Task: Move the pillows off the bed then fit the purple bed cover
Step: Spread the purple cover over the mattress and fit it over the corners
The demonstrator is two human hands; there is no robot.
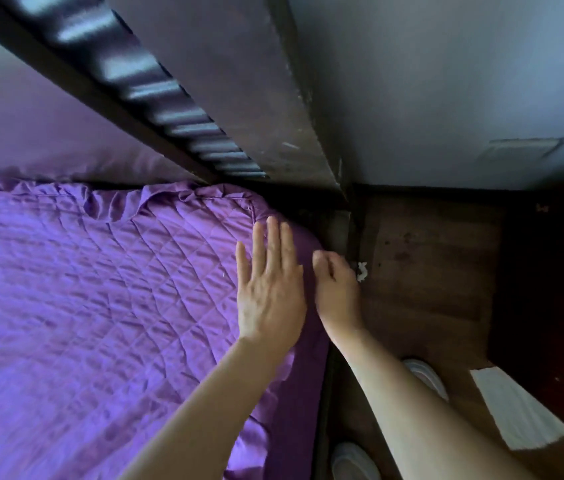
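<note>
The purple quilted bed cover (100, 289) lies over the mattress and fills the left of the head view, with wrinkles along its far edge. My left hand (270, 289) lies flat on it with straight fingers, near the mattress corner by the headboard. My right hand (334, 289) is just beside it at the mattress side, fingers curled down over the cover's hanging edge; whether it pinches the fabric is hidden. No pillows are in view.
A dark wooden headboard (176, 98) runs diagonally along the far side of the bed. Brown wood floor (429, 271) lies to the right, with a small white scrap (361, 271) on it. My feet in pale slippers (425, 375) stand beside the bed. A dark cabinet (550, 271) stands at right.
</note>
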